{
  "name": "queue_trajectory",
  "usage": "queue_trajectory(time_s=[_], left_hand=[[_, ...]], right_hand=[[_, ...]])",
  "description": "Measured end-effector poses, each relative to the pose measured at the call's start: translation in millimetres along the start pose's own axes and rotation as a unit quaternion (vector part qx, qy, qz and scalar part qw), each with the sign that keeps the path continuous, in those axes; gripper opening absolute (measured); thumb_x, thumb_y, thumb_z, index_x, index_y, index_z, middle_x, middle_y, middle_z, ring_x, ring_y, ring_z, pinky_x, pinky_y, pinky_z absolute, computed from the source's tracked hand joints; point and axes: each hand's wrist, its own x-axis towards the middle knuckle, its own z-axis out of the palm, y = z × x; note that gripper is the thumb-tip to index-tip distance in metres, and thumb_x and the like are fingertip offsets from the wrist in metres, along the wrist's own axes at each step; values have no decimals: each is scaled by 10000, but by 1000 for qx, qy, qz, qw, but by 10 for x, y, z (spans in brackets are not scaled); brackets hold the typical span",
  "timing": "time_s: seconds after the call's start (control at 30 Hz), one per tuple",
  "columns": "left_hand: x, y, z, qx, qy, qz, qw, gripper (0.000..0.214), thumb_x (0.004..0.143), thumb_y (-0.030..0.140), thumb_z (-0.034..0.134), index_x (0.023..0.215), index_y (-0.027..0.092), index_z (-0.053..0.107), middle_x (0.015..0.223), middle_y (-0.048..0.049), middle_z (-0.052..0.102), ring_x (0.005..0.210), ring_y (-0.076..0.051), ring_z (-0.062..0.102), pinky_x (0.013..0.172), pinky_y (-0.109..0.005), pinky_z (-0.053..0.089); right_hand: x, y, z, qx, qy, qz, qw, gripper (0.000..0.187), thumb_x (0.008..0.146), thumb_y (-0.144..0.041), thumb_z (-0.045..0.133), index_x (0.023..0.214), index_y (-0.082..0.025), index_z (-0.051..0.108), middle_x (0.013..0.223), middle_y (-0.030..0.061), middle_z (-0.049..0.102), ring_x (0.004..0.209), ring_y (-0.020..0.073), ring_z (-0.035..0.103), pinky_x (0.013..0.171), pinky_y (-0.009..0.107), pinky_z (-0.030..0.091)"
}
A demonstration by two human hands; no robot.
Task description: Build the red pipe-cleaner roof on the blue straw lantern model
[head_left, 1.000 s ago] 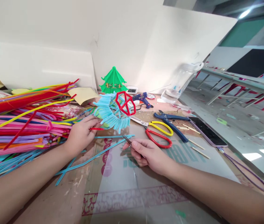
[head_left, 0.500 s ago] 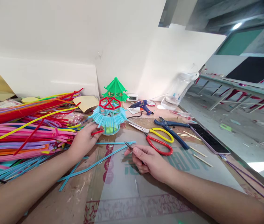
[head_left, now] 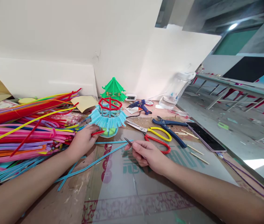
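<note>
My left hand (head_left: 85, 139) pinches a short piece of red pipe cleaner (head_left: 97, 133) and rests against a small pavilion model (head_left: 108, 119). The model has a light-blue fringed roof, a red ring with spokes on top and a blue base with a green inside. In my right hand (head_left: 147, 154) are dark tweezers (head_left: 128, 142), their tips pointing up and left toward the model. Light-blue pipe cleaner strips (head_left: 94, 163) lie on the table between the hands. Directly behind the ring rises a green pointed roof (head_left: 113, 87).
Bundles of coloured pipe cleaners (head_left: 26, 133) crowd the left. Scissors (head_left: 160, 133), blue pliers (head_left: 172, 132), small sticks (head_left: 199, 158) and a phone (head_left: 205, 137) lie right. A glue gun (head_left: 140, 106), a small digital display (head_left: 130, 97) and a clear jug (head_left: 175, 91) stand behind.
The pavilion model has turned and tilted a little, so its red ring shows different spokes. The whole view has shifted slightly. Both hands keep their grasp.
</note>
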Motion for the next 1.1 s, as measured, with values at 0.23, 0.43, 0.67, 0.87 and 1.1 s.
queue_trajectory(time_s=[0.23, 0.43, 0.67, 0.87, 1.1], left_hand=[[-21, 5, -30, 98, -6, 27, 995, 316, 835, 258, 393, 863, 192, 701, 865, -97, 716, 863, -251, 680, 793, -342, 538], [-51, 39, -43, 135, -30, 7, 990, 316, 846, 274, 404, 861, 204, 711, 820, -98, 718, 843, -281, 697, 702, -350, 539], [-90, -4, -30, 143, -21, 46, 988, 339, 859, 242, 404, 981, 217, 719, 940, -94, 715, 969, -284, 689, 786, -371, 552], [-93, 41, -43, 165, -25, 63, 984, 345, 880, 212, 397, 1000, 188, 719, 1059, -111, 709, 1047, -274, 673, 825, -357, 547], [-91, 85, -74, 176, -42, 55, 982, 342, 878, 203, 396, 1009, 176, 712, 1114, -110, 698, 1058, -271, 667, 823, -346, 540]], right_hand=[[21, -80, -102, -22, 15, 20, 999, 462, 829, -575, 666, 930, -124, 652, 561, -88, 351, 409, 15, 198, 391, 186, 116], [75, -82, -195, 5, 22, 24, 999, 478, 809, -558, 699, 979, -111, 679, 568, -83, 375, 408, 10, 214, 398, 188, 107], [79, -61, -200, 22, 18, 28, 999, 452, 813, -542, 704, 969, -119, 682, 566, -83, 374, 406, 10, 209, 395, 182, 111], [75, -60, -207, 32, 4, 27, 999, 401, 860, -510, 662, 970, -124, 670, 568, -85, 347, 417, 14, 182, 398, 181, 109], [74, -70, -195, 33, -6, 30, 999, 376, 876, -511, 638, 916, -137, 638, 570, -87, 336, 422, 18, 162, 396, 182, 107]])
